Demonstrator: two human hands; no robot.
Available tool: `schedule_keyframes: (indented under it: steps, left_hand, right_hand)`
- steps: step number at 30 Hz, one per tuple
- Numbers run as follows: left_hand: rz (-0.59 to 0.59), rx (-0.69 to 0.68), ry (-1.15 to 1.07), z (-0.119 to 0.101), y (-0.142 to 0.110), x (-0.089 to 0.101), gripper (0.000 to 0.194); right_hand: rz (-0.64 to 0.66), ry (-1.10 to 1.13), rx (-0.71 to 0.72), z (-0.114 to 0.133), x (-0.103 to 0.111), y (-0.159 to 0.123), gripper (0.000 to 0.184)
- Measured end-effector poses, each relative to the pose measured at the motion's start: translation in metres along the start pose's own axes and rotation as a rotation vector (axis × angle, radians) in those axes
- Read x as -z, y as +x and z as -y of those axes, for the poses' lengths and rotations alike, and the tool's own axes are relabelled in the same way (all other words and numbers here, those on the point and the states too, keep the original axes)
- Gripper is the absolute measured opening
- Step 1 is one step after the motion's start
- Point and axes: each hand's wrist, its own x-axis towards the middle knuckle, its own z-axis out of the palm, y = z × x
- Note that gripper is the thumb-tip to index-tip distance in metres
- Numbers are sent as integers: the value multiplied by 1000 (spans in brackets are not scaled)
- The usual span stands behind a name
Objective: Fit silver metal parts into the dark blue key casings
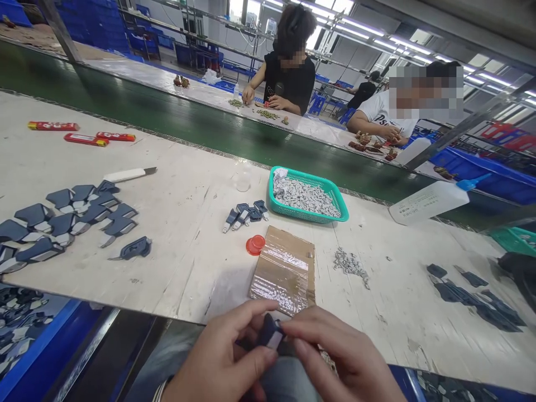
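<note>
Slate-blue plastic piece (pixel 270 334) with a pale grey inset face: held low at the near edge of your view, above your lap. Your left hand (pixel 218 357) and right hand (pixel 345 357) close on it from either side in a fingertip pinch, with part of the piece hidden behind your fingers. This edge pinch appears well suited to fine work, as it leaves the pale face in your sight. Grey trousers (pixel 288 382) lie beneath your hands.

Near left, a blue plastic bin (pixel 42 340) holds dark pieces; near right, a second blue bin (pixel 402 379) shows at the frame edge. Beyond, on the white worktable (pixel 188 279), a brown cardboard sheet covered in clear tape (pixel 285 271) lies centrally, with a red plastic cap (pixel 255 244) just to its left and a small heap of silver-grey clips (pixel 349 267) to its right. Slate-blue pieces lie in rows at left (pixel 71 220) and scattered at right (pixel 473 298). Farther off stand a teal plastic basket of silver-grey clips (pixel 330 192) and a white-handled utility knife (pixel 125 175). Across a green conveyor belt (pixel 167 128), two co-workers (pixel 288 72) sit at work.
</note>
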Motion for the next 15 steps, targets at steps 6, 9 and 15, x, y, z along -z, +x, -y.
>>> schedule_keyframes:
  steps: [6, 9, 15]
  left_hand:
    - [97, 106, -351, -14, 6, -3, 53]
    - [-59, 34, -106, -23, 9, 14, 46]
    - [-866, -75, 1051, -48, 8, 105, 43]
  right_hand:
    - [-294, -5, -322, -19, 22, -10, 18]
    - [-397, -149, -473, -48, 40, -18, 27]
    - [-463, -559, -577, -103, 77, -31, 34]
